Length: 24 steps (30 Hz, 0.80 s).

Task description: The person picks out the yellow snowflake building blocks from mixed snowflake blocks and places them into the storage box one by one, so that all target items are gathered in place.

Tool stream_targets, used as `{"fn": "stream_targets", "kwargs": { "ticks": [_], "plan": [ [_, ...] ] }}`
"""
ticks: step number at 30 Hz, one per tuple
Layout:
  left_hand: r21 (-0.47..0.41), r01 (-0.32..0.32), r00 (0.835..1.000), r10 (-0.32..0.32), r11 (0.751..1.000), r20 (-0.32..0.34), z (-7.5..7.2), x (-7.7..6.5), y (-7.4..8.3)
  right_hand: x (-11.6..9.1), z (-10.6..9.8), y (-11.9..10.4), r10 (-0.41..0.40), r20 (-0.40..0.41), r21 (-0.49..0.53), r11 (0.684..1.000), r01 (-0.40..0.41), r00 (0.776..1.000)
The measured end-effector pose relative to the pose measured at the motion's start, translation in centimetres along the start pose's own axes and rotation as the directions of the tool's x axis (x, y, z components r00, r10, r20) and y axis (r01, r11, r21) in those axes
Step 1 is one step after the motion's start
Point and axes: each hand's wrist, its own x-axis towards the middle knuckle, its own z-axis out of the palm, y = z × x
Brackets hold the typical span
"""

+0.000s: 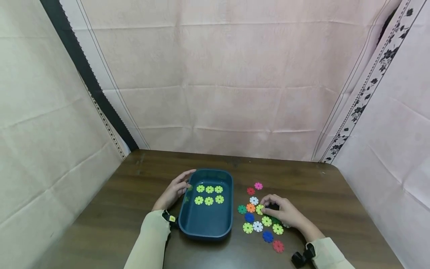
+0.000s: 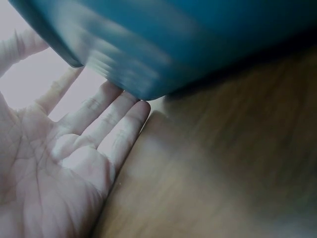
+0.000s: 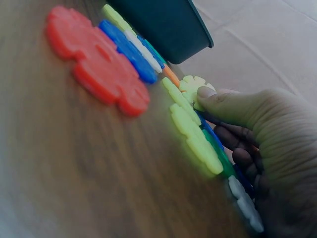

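My left hand point(image 1: 174, 192) lies along the left side of a blue tray point(image 1: 205, 226), its fingers extended. In the left wrist view, straight fingers point(image 2: 116, 116) touch the outside of the tray wall. Inside the tray, several yellow-green flower-shaped plastic pieces point(image 1: 209, 201) lie in two rows. Right of the tray, my right hand point(image 1: 283, 211) pinches another yellow-green flower piece point(image 3: 192, 87) between thumb and finger, tilted up among the loose pieces. The curled fingers partly hide blue and green pieces underneath.
Loose flower pieces spread right of the tray: pink point(image 1: 258, 185), orange point(image 1: 251, 207), white point(image 1: 258, 226), blue point(image 1: 267, 236), red point(image 1: 278, 246), green point(image 1: 242, 209) and yellow-green point(image 1: 277, 229). The brown wooden table point(image 1: 111, 231) meets pale cloth point(image 1: 231, 112) hanging behind and at both sides.
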Motion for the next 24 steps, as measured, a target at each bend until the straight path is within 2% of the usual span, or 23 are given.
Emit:
{"fn": "stream_targets", "kwargs": {
  "ticks": [5, 14, 24],
  "plan": [
    [0.006, -0.015, 1.0, 0.015, 1.0, 0.004, 0.1, 0.02, -0.15, -0.1, 0.07, 0.12, -0.032, -0.02, 0.003, 0.999, 0.033, 0.999],
    [-0.015, 0.013, 1.0, -0.013, 1.0, 0.0, 0.16, -0.18, -0.05, -0.24, 0.03, -0.18, -0.008, 0.0, 0.007, 1.0, 0.008, 1.0],
    [-0.015, 0.001, 1.0, 0.0, 1.0, 0.007, 0.2, -0.26, 0.03, -0.13, 0.14, -0.07, -0.016, -0.007, 0.018, 1.0, 0.016, 1.0]
  ]
}}
